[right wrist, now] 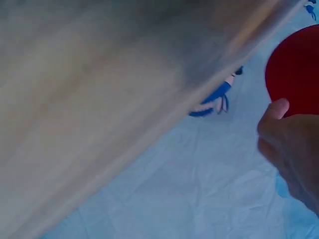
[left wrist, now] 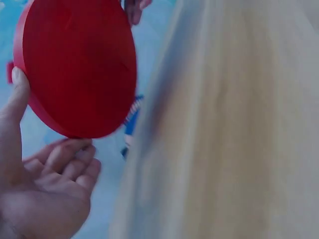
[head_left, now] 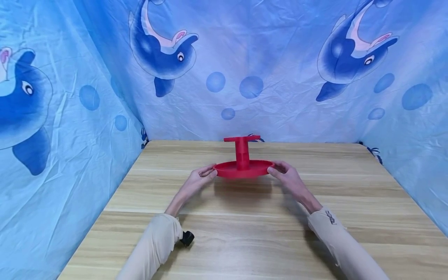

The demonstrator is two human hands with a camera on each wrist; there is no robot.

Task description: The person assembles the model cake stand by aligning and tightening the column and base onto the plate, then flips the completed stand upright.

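A red round tray-like stand (head_left: pixel 241 172) with a central post and a flat piece across its top is held just above the wooden table, its shadow beneath it. My left hand (head_left: pixel 196 182) pinches the left side of its rim, thumb in front. On the opposite side, my right hand (head_left: pixel 289 179) grips the rim the same way. The left wrist view shows the stand's flat underside (left wrist: pixel 79 69), with the left thumb (left wrist: pixel 19 87) on its edge. In the right wrist view, part of the red stand (right wrist: pixel 296 74) appears beyond the right hand (right wrist: pixel 294 149).
The wooden table (head_left: pixel 245 241) spreads around the stand. Blue cloth with cartoon dolphins (head_left: pixel 276 54) hangs behind it and along both sides. A small black object (head_left: pixel 187 238) sticks out by the left sleeve cuff. Dark cords (head_left: pixel 374 151) lie at the table's back corners.
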